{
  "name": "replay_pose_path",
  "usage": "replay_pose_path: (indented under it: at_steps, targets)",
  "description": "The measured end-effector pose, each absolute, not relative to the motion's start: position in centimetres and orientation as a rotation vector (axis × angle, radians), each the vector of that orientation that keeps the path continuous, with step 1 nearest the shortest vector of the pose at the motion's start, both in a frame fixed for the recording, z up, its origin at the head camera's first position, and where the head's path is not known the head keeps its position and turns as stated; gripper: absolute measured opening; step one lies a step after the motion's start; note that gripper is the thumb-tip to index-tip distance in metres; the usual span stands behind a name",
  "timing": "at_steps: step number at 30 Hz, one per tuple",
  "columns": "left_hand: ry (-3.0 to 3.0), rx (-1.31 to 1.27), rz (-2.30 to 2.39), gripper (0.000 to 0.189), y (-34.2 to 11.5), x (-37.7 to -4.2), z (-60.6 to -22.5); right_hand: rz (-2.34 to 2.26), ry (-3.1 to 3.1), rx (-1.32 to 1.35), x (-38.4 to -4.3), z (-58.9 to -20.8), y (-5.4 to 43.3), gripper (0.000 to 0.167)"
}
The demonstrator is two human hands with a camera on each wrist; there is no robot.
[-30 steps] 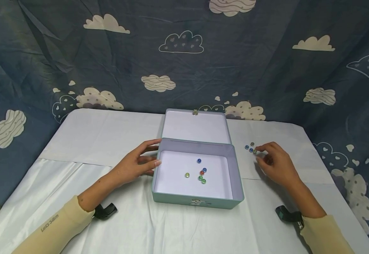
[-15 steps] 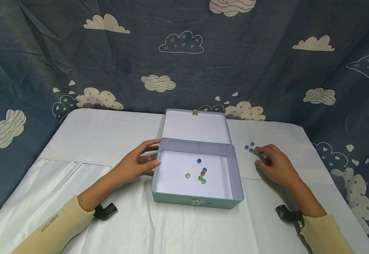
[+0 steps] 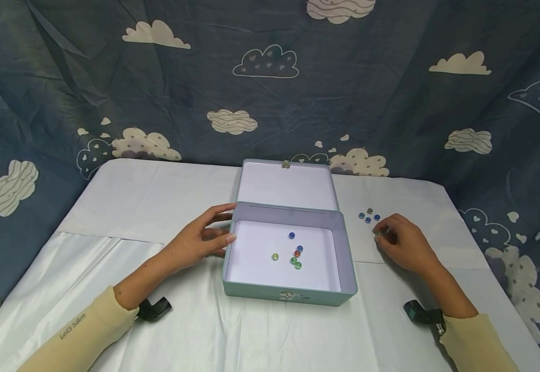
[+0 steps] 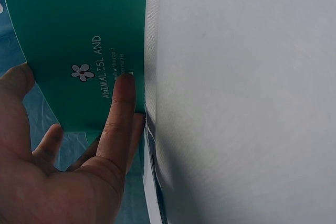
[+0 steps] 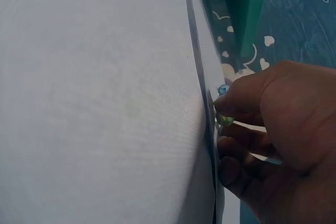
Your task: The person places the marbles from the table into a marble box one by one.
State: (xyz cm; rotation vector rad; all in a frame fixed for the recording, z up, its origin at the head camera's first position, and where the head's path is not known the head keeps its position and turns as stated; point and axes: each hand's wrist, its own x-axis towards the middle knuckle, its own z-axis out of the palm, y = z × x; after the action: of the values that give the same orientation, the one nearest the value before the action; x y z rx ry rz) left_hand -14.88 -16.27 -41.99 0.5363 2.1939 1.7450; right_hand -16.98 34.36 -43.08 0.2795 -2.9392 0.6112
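A green tin box (image 3: 290, 295) sits with its lid (image 3: 288, 183) folded back. Several glass marbles lie inside, among them a red marble (image 3: 297, 253), a yellow-green marble (image 3: 275, 257) and a blue marble (image 3: 291, 235). My left hand (image 3: 202, 235) rests against the box's left wall, fingers extended; the left wrist view shows fingertips on its printed green side (image 4: 79, 30). To the right of the box, my right hand (image 3: 402, 240) is low over the cloth. Its thumb and fingers pinch a yellowish-green marble (image 5: 226, 120), mostly covered by the fingers in the head view.
Several loose marbles lie just beyond my right fingertips, including a blue marble (image 3: 368, 220) and a greyish marble (image 3: 369, 211). A creased white cloth (image 3: 195, 320) covers the table. Behind it hangs a dark curtain (image 3: 270, 98) with cloud prints.
My right hand has drawn slightly toward me, away from the loose marbles, with the yellowish-green marble in its fingers. A blue marble it partly covered now shows. The left hand stays put.
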Motion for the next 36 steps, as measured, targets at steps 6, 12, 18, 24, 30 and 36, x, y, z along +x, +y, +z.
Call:
replay_pose_path:
  at_steps: [6, 12, 18, 24, 30, 36]
  targets:
    - [2.196, 0.543, 1.740, 0.075, -16.3, -14.9, -42.0, 0.609, -2.960, 0.256, -16.8, -43.3, 34.3, 0.019]
    - [2.198, 0.536, 1.739, 0.075, -16.2, -14.9, -42.1, 0.607, -2.954, 0.254, -16.6, -43.1, 34.1, 0.020]
    - [2.201, 0.535, 1.737, 0.075, -16.2, -15.0, -42.1, 0.636, -2.945, 0.259, -16.3, -42.4, 33.5, 0.022]
    - [2.194, 0.532, 1.740, 0.075, -16.2, -15.0, -42.1, 0.645, -2.899, 0.318, -16.0, -41.4, 32.9, 0.020]
    - [2.201, 0.539, 1.736, 0.075, -16.3, -15.0, -42.1, 0.685, -2.821, 0.410, -15.3, -40.4, 31.9, 0.018]
    - [2.199, 0.539, 1.740, 0.075, -16.3, -14.9, -42.1, 0.685, -2.763, 0.505, -14.7, -39.5, 30.8, 0.020]
